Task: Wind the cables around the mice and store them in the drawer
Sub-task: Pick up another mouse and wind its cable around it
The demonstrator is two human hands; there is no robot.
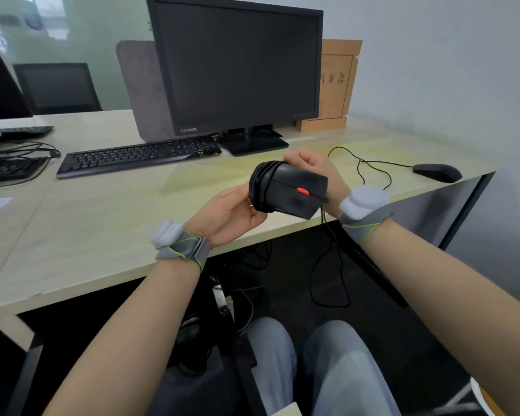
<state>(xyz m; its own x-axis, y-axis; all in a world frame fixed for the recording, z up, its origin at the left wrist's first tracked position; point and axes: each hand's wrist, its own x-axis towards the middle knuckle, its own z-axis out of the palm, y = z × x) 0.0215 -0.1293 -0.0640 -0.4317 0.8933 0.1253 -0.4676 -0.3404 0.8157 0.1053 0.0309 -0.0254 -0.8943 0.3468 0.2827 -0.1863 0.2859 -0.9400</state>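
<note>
A pale wooden desk (102, 223) stands against a grey-white wall in an office, seen from the head camera looking down over the person's forearms and knees. On it a dark Lenovo monitor (237, 64) stands behind a black keyboard (138, 156), with a brown file box (333, 85) leaning at the wall beside the screen.

Above the desk's front edge both hands meet around a black mouse with a red scroll wheel (294, 190). The left hand (231, 211) cradles it from below, palm up, fingers curled under its rear end, where several turns of the cable (260, 187) wrap the body. The right hand (312, 169) curls over the far side of the mouse, its fingers closed; what they pinch is hidden. From the mouse's front, the unwound rest of the cable hangs down in a loop below the desk edge.

A second black mouse (437, 172) lies well apart on the desk's right end, its cable (364, 166) loose and unwound across the surface.
</note>
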